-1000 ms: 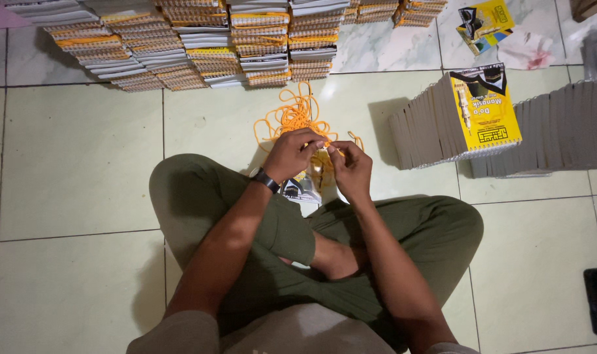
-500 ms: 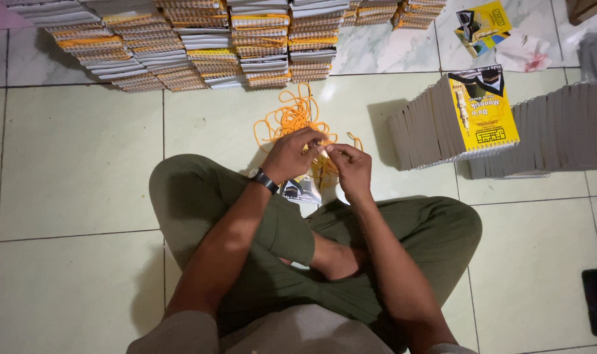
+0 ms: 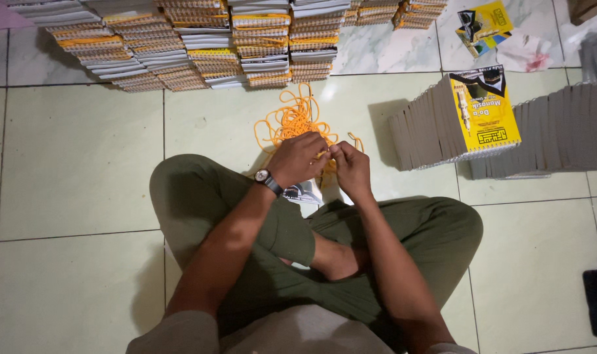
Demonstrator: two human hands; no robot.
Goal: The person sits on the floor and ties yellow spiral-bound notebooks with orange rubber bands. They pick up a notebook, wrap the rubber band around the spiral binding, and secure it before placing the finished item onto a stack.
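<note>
Head view: left hand (image 3: 303,157) and right hand (image 3: 351,169), mid-frame, each keep a closed grip on the orange cord (image 3: 292,118); best worked taut, clear of the tangle.

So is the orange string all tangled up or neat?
Tangled. The orange string lies in a loose, looping heap on the floor tiles, just beyond both hands.

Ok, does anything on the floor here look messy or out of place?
Mostly tidy stacks. The orange cord lies in a loose tangle by both hands, left hand and right hand. At top right, a yellow booklet and crumpled wrapping lie loose, askew.
</note>
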